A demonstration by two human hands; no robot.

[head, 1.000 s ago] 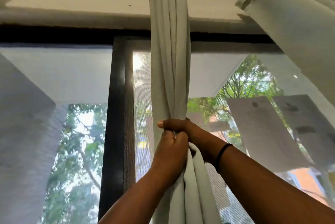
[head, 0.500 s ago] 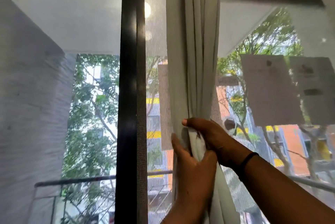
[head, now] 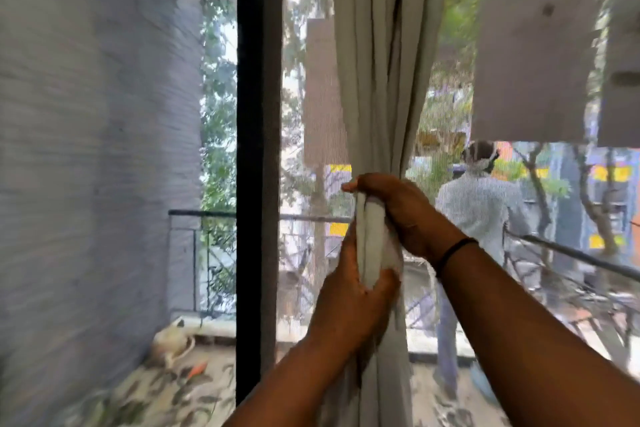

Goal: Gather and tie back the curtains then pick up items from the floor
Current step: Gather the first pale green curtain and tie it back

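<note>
Between both gripping fists, left hand (head: 349,302) below right hand (head: 398,212): bunched curtain (head: 374,97).

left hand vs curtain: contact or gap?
Touching. The head view shows the left hand with fingers curled round the bunched curtain, just below the right hand, which grips it too.

A balcony floor (head: 214,388) with a mottled, leaf-like pattern is seen through the glass at lower left, blurred by motion. A pale, rounded object (head: 171,343) with a curved loop is lying on it close to the grey wall (head: 86,167); what it is cannot be told. Just beside it, a small orange item (head: 196,370) is lying on the floor.
</note>
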